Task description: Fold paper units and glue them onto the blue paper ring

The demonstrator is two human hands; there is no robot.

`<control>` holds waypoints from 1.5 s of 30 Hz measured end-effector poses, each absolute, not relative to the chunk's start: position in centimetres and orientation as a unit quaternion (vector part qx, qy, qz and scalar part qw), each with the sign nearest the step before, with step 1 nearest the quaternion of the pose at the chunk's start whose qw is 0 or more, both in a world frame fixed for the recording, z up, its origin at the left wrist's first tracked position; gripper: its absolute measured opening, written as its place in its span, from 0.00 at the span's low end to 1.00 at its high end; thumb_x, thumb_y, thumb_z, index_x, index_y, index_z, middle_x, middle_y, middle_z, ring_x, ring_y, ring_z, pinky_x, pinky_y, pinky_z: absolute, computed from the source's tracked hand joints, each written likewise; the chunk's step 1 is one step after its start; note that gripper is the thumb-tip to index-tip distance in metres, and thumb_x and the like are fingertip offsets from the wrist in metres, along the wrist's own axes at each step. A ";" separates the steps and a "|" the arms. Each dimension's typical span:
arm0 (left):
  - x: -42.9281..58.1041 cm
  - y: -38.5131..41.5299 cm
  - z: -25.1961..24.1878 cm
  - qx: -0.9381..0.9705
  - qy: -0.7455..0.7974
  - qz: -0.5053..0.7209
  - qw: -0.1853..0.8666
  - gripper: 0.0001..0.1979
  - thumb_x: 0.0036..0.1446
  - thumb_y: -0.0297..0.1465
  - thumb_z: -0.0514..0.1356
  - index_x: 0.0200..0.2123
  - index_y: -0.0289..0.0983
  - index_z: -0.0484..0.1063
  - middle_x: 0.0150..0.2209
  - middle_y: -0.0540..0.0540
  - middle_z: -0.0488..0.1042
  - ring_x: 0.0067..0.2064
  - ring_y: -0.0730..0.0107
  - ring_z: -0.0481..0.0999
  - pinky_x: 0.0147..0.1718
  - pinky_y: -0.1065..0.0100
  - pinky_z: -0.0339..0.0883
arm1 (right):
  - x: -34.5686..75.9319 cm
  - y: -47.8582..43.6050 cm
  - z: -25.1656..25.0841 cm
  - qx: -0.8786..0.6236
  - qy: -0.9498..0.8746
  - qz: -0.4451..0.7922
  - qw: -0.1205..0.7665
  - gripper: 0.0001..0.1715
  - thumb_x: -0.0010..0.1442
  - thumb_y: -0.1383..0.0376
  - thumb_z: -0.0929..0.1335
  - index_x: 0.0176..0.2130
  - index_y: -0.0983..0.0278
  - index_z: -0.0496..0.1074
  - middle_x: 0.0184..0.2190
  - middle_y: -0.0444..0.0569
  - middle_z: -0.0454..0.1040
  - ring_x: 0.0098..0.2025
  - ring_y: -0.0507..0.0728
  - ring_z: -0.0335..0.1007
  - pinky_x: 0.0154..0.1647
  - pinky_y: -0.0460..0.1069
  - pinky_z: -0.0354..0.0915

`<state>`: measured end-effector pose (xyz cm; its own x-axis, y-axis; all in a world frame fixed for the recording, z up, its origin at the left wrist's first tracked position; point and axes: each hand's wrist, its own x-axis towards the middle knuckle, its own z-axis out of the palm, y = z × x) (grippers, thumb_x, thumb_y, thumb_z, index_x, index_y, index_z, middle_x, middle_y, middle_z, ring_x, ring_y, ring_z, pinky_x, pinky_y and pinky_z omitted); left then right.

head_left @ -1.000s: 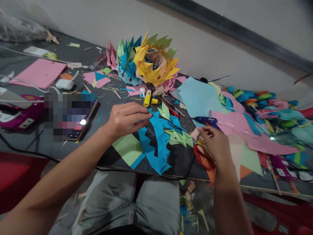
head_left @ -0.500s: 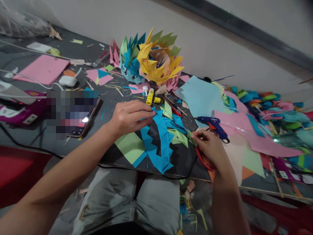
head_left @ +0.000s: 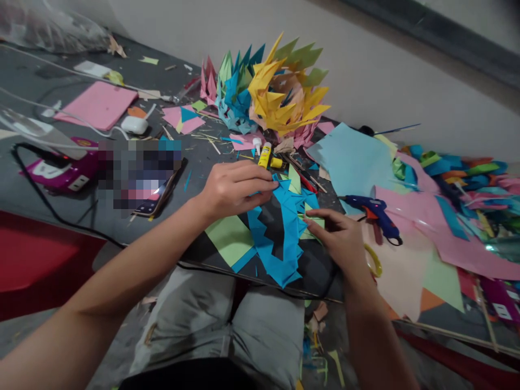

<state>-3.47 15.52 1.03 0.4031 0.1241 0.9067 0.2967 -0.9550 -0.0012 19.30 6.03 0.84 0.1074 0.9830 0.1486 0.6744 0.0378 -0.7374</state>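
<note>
At the center of the frame, the left hand's fingers are pinching the upper end of a blue folded-paper band (head_left: 290, 233), its long axis running down toward the near edge of the tabletop (head_left: 319, 259). Just beside its right side, the right hand (head_left: 342, 238) is bracketing a green folded piece (head_left: 309, 234) with 2 fingers; a firm grip is impossible to tell.

Blue strip (head_left: 290, 227) of matt paper, smooth plastic glue gun (head_left: 374, 209), wrinkled cloth trousers (head_left: 184, 319)
</note>
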 end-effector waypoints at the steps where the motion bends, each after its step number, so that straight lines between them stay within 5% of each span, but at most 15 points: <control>1: -3.5 15.5 1.0 -0.834 -0.124 -0.531 0.081 0.05 0.50 0.28 0.61 0.33 0.37 0.70 0.31 0.50 0.75 0.31 0.77 0.74 0.30 0.75 0.68 | 18.8 6.2 0.7 -0.655 -0.633 0.220 0.349 0.13 0.48 0.57 0.69 0.30 0.65 0.74 0.16 0.41 0.66 0.16 0.47 0.52 0.17 0.44 0.52; 8: -3.4 15.5 0.8 -0.834 -0.122 -0.530 0.090 0.04 0.52 0.30 0.60 0.33 0.36 0.70 0.30 0.50 0.75 0.31 0.77 0.74 0.31 0.75 0.68 | 17.1 7.1 -0.5 -0.579 -0.702 0.259 0.324 0.11 0.50 0.67 0.64 0.36 0.62 0.69 0.31 0.45 0.75 0.29 0.54 0.71 0.27 0.46 0.66; 13: -3.2 15.3 0.7 -0.838 -0.123 -0.525 0.088 0.04 0.53 0.30 0.59 0.33 0.36 0.70 0.30 0.50 0.75 0.32 0.77 0.74 0.31 0.75 0.68 | 17.5 7.4 -2.1 -0.489 -0.829 0.107 0.250 0.11 0.53 0.69 0.63 0.34 0.59 0.73 0.35 0.47 0.76 0.37 0.57 0.72 0.39 0.50 0.68; 18: -3.3 15.3 0.6 -0.842 -0.127 -0.519 0.080 0.04 0.55 0.31 0.57 0.34 0.37 0.69 0.31 0.50 0.74 0.33 0.78 0.74 0.32 0.75 0.67 | 17.3 7.7 -2.5 -0.411 -0.882 0.085 0.215 0.16 0.57 0.70 0.62 0.43 0.57 0.73 0.41 0.47 0.74 0.43 0.57 0.70 0.47 0.51 0.66; 27: -3.3 15.3 0.3 -0.845 -0.127 -0.515 0.068 0.04 0.56 0.31 0.57 0.35 0.38 0.69 0.32 0.51 0.74 0.34 0.78 0.74 0.32 0.75 0.67 | 16.1 8.0 -3.0 -0.406 -0.889 0.092 0.191 0.16 0.60 0.65 0.60 0.41 0.52 0.74 0.39 0.44 0.75 0.46 0.58 0.69 0.50 0.55 0.65; 37: -3.3 15.2 0.5 -0.848 -0.127 -0.509 0.075 0.04 0.56 0.30 0.56 0.35 0.37 0.69 0.32 0.51 0.73 0.35 0.79 0.73 0.32 0.76 0.65 | 16.1 8.0 -2.1 -0.319 -0.937 0.069 0.124 0.18 0.58 0.68 0.60 0.45 0.62 0.71 0.43 0.53 0.73 0.47 0.61 0.67 0.48 0.57 0.66; 45: -3.3 15.2 0.6 -0.848 -0.132 -0.507 0.081 0.04 0.56 0.30 0.55 0.33 0.37 0.70 0.32 0.51 0.74 0.33 0.78 0.74 0.30 0.75 0.66 | 15.7 8.0 -2.1 -0.334 -0.932 0.080 0.114 0.17 0.58 0.67 0.60 0.44 0.61 0.72 0.41 0.51 0.74 0.44 0.61 0.68 0.48 0.57 0.65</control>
<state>-3.33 15.18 0.56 0.4514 0.1413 0.8811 0.3054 -0.9522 -0.0038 15.65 8.00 -2.12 -0.7512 0.6407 0.1584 0.6043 0.7642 -0.2251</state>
